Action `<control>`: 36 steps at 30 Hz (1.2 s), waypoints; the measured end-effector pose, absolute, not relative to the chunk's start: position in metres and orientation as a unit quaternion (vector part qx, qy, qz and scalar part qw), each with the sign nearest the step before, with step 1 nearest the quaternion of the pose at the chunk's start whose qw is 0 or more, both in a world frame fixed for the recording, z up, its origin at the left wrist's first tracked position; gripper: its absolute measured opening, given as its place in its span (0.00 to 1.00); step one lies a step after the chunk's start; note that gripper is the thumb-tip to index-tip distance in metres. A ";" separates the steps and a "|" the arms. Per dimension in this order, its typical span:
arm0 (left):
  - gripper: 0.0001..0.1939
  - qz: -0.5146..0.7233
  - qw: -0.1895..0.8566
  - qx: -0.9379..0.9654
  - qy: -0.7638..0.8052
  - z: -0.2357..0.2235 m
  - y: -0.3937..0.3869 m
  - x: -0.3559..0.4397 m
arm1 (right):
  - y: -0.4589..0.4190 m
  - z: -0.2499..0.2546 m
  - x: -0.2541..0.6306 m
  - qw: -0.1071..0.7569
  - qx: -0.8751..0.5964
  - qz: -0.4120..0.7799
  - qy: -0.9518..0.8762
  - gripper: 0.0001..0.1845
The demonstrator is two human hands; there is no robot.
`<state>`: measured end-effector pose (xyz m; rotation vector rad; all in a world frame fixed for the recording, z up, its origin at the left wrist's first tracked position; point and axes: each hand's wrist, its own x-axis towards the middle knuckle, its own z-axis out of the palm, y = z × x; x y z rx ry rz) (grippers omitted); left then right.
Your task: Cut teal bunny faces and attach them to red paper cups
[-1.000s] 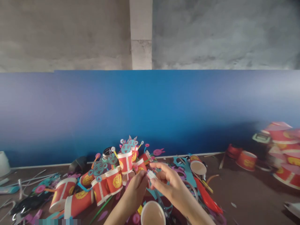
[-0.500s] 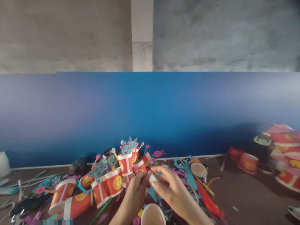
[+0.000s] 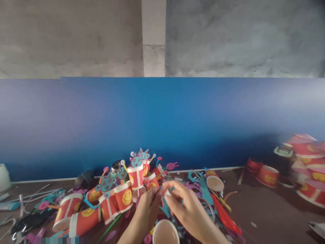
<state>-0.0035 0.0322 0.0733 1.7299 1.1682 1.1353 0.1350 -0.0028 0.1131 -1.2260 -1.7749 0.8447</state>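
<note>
Fingertips pinched together, my left hand (image 3: 146, 206) holds a small purple piece that is mostly hidden behind the fingers. My right hand (image 3: 186, 205) meets it, with thumb and fingers closed on a small white object (image 3: 168, 192) too covered to identify. Below the hands, an upright paper cup (image 3: 166, 232) shows its pale inside. Just left of my left hand, red paper cups (image 3: 124, 196) with yellow emblems stand and lie in a cluster. Blue paper cat faces (image 3: 136, 162) and bendy coloured strips are fixed to some of them.
Behind the dark table (image 3: 266, 217) runs a blue partition (image 3: 162, 122). At right are stacked red cups (image 3: 311, 169) and a tipped one (image 3: 267, 176). A red plastic bag (image 3: 225, 215), blue paper scraps (image 3: 203, 186) and purple scraps lie near my right hand.
Both hands stay together above the cup, with small finger movements. The white object shows less now, as the right fingers cover more of it.
</note>
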 end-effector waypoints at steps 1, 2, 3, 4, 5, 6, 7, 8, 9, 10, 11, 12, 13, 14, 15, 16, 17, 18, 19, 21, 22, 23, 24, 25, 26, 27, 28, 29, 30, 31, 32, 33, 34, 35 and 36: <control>0.20 0.440 0.383 0.673 0.454 0.075 0.032 -0.004 | -0.003 0.114 0.135 0.402 -0.480 0.329 -0.707 0.13; 0.21 0.440 0.395 0.669 0.450 0.076 0.032 -0.004 | -0.003 0.114 0.135 0.403 -0.478 0.322 -0.711 0.13; 0.21 0.441 0.409 0.662 0.447 0.076 0.033 -0.004 | -0.003 0.115 0.135 0.404 -0.478 0.316 -0.713 0.13; 0.22 0.444 0.422 0.654 0.443 0.075 0.034 -0.003 | -0.004 0.115 0.135 0.404 -0.479 0.311 -0.714 0.12; 0.21 0.449 0.435 0.645 0.440 0.073 0.035 -0.003 | -0.004 0.116 0.135 0.403 -0.481 0.308 -0.715 0.12; 0.21 0.455 0.446 0.634 0.438 0.070 0.037 -0.003 | -0.004 0.116 0.135 0.402 -0.483 0.308 -0.715 0.12; 0.21 0.459 0.458 0.624 0.435 0.067 0.039 -0.003 | -0.004 0.117 0.136 0.399 -0.484 0.309 -0.715 0.12; 0.20 0.463 0.473 0.613 0.431 0.065 0.040 -0.003 | -0.004 0.117 0.136 0.397 -0.485 0.310 -0.715 0.12; 0.20 0.465 0.490 0.603 0.424 0.062 0.041 -0.003 | -0.004 0.117 0.136 0.395 -0.486 0.313 -0.714 0.12; 0.19 0.466 0.505 0.594 0.418 0.061 0.042 -0.003 | -0.004 0.117 0.137 0.395 -0.486 0.315 -0.713 0.12; 0.19 0.465 0.518 0.587 0.413 0.060 0.042 -0.003 | -0.003 0.116 0.137 0.396 -0.486 0.318 -0.711 0.12; 0.18 0.465 0.525 0.583 0.409 0.060 0.042 -0.004 | -0.003 0.116 0.137 0.396 -0.486 0.318 -0.711 0.12; 0.18 0.465 0.529 0.582 0.408 0.060 0.041 -0.004 | -0.003 0.115 0.137 0.397 -0.486 0.317 -0.711 0.12; 0.18 0.465 0.530 0.579 0.409 0.061 0.040 -0.005 | -0.002 0.115 0.137 0.398 -0.487 0.313 -0.711 0.12; 0.19 0.467 0.531 0.575 0.412 0.063 0.039 -0.006 | -0.002 0.115 0.137 0.399 -0.488 0.307 -0.713 0.12; 0.19 0.470 0.532 0.570 0.414 0.064 0.038 -0.006 | -0.002 0.115 0.136 0.399 -0.489 0.300 -0.715 0.12; 0.20 0.476 0.532 0.564 0.415 0.064 0.037 -0.007 | -0.002 0.115 0.136 0.399 -0.491 0.294 -0.717 0.11; 0.21 0.481 0.530 0.561 0.417 0.064 0.037 -0.007 | -0.002 0.115 0.136 0.398 -0.492 0.288 -0.719 0.11; 0.21 0.483 0.526 0.563 0.417 0.064 0.038 -0.007 | -0.002 0.115 0.136 0.396 -0.494 0.284 -0.720 0.11; 0.22 0.478 0.519 0.572 0.418 0.062 0.040 -0.006 | -0.002 0.116 0.136 0.393 -0.497 0.280 -0.721 0.11; 0.22 0.475 0.518 0.576 0.418 0.061 0.041 -0.006 | -0.002 0.116 0.136 0.391 -0.499 0.280 -0.721 0.12; 0.23 0.472 0.518 0.580 0.415 0.061 0.043 -0.006 | -0.003 0.116 0.137 0.389 -0.500 0.281 -0.721 0.12; 0.23 0.475 0.518 0.583 0.408 0.061 0.043 -0.006 | -0.003 0.116 0.138 0.389 -0.502 0.281 -0.720 0.13; 0.23 0.480 0.521 0.582 0.399 0.061 0.044 -0.006 | -0.003 0.116 0.138 0.388 -0.504 0.281 -0.719 0.14; 0.23 0.486 0.527 0.578 0.389 0.061 0.044 -0.006 | -0.003 0.115 0.139 0.385 -0.506 0.281 -0.719 0.15; 0.24 0.489 0.536 0.574 0.380 0.062 0.043 -0.007 | -0.003 0.115 0.139 0.382 -0.507 0.282 -0.719 0.16; 0.24 0.490 0.548 0.566 0.373 0.063 0.043 -0.007 | -0.003 0.115 0.140 0.379 -0.508 0.281 -0.721 0.17; 0.24 0.490 0.560 0.558 0.367 0.064 0.042 -0.007 | -0.003 0.115 0.140 0.376 -0.509 0.279 -0.722 0.17; 0.24 0.489 0.570 0.551 0.363 0.064 0.042 -0.007 | -0.003 0.115 0.140 0.372 -0.509 0.278 -0.725 0.18; 0.24 0.487 0.579 0.547 0.359 0.065 0.042 -0.007 | -0.003 0.115 0.139 0.371 -0.508 0.275 -0.727 0.18; 0.24 0.485 0.584 0.545 0.356 0.065 0.041 -0.007 | -0.002 0.114 0.139 0.372 -0.507 0.272 -0.728 0.18; 0.24 0.483 0.588 0.543 0.355 0.065 0.041 -0.006 | -0.002 0.113 0.139 0.375 -0.506 0.268 -0.729 0.18; 0.24 0.481 0.591 0.541 0.355 0.065 0.041 -0.006 | -0.001 0.112 0.139 0.380 -0.505 0.265 -0.729 0.18; 0.24 0.478 0.594 0.541 0.356 0.066 0.040 -0.006 | 0.001 0.111 0.140 0.384 -0.506 0.261 -0.727 0.18; 0.24 0.474 0.595 0.542 0.357 0.068 0.039 -0.006 | 0.002 0.109 0.140 0.388 -0.511 0.255 -0.724 0.18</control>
